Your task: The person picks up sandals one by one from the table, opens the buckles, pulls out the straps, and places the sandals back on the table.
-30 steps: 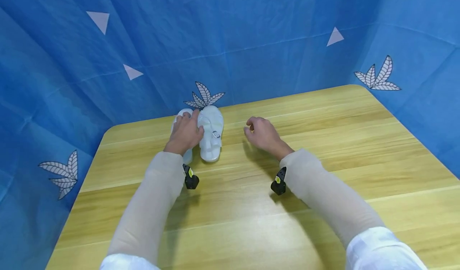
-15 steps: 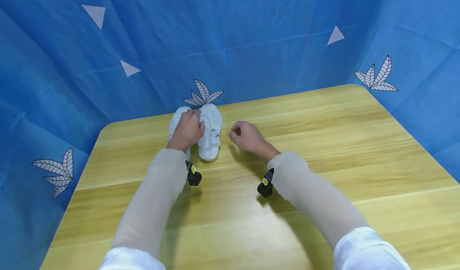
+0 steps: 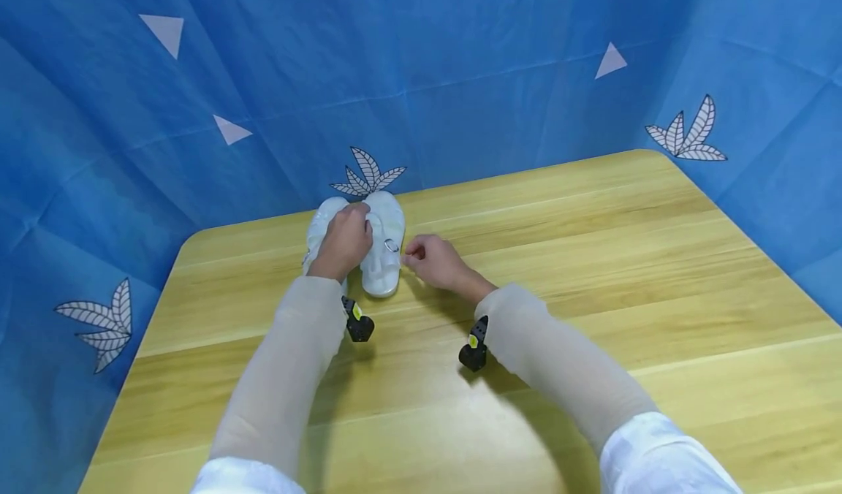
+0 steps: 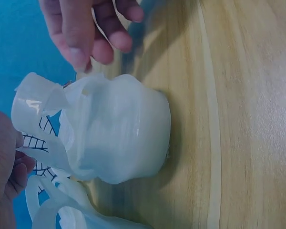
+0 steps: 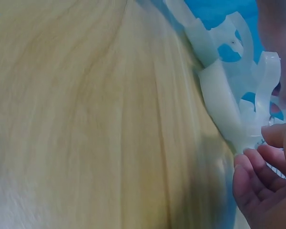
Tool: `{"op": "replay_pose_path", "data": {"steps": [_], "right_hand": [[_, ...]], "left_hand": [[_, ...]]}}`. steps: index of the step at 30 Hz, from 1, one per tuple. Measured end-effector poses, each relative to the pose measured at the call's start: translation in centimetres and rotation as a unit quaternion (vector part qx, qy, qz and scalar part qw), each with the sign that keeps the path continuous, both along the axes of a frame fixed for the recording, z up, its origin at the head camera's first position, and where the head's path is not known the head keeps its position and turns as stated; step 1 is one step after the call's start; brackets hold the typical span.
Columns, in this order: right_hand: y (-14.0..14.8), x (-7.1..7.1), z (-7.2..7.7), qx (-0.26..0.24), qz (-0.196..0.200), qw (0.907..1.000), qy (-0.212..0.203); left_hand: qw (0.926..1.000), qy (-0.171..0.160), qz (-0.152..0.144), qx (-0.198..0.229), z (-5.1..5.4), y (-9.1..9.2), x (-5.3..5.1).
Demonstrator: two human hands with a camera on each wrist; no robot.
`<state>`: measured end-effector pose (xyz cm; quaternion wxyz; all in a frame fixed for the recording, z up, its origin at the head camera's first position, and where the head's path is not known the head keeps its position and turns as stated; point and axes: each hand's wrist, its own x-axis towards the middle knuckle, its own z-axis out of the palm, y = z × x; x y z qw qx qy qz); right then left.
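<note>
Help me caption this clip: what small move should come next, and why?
Probably bring the right hand in to the silver buckle: it sits just beside the right-hand sandal bearing that buckle, while the left hand appears to pinch that sandal's strap.

Sandals (image 3: 381,261) abreast on table (image 3: 579,260)

The left hand (image 3: 344,244) and right hand (image 3: 437,264) are bare. Close-fitting beige sleeves (image 3: 279,377), faintly creased, end in slightly wavy edges just behind them. Further up each arm comes white cloth (image 3: 661,457) (perhaps faintly checked, though too little shows to be sure). On each sleeve's inner side sits a small black device (image 3: 358,324), rounded at its lower end and marked with a bright yellow patch (image 3: 473,341).
</note>
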<state>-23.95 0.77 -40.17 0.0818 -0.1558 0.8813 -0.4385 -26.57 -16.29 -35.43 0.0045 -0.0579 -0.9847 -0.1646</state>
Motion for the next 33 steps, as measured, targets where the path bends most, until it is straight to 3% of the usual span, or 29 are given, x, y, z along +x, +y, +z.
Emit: {"op": "replay_pose_path", "data": {"steps": [9,20,27,33], "right_hand": [[-0.8,-0.2,-0.7,-0.033,-0.017,0.999,-0.026],[-0.9,0.2,-0.6,-0.091,-0.029,0.9909,-0.094],[-2.2,-2.2,-0.5,-0.113,-0.057,0.9859,-0.109],[-3.3,-4.2,-0.4,-0.149,-0.091,0.9741,-0.144]], "left_hand": [[0.9996,-0.004,0.027,0.007,0.3,0.6,-0.3],[0.9989,-0.004,0.035,0.029,0.3,0.8,-0.2],[0.9985,0.001,0.019,0.052,0.3,-0.2,-3.3],[0.9967,0.014,-0.017,0.078,0.1,-1.0,-5.5]]}}
